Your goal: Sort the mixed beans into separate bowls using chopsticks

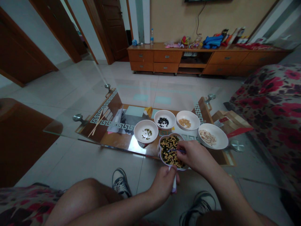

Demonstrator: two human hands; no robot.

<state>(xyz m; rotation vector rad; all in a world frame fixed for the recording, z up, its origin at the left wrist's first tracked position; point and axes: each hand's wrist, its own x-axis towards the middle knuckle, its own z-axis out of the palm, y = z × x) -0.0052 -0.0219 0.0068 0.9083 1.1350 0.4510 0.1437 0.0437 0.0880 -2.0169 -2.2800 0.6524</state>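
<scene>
In the head view, the left hand (162,185) is closed around a white handle (174,185), just below a scalloped bowl (160,153) of mixed beans (170,152). The right hand (195,157) pinches a thin blue utensil (176,151) over those beans. Just beyond both hands, four white bowls (164,119) of sorted food stand on the glass counter (58,128).

The left arm (110,205) and right arm (227,191) reach forward and angle inward. The left hand (162,185) sits lower, curled closed, while the right hand (192,157) sits higher and farther out, its fingers pinched together.
</scene>
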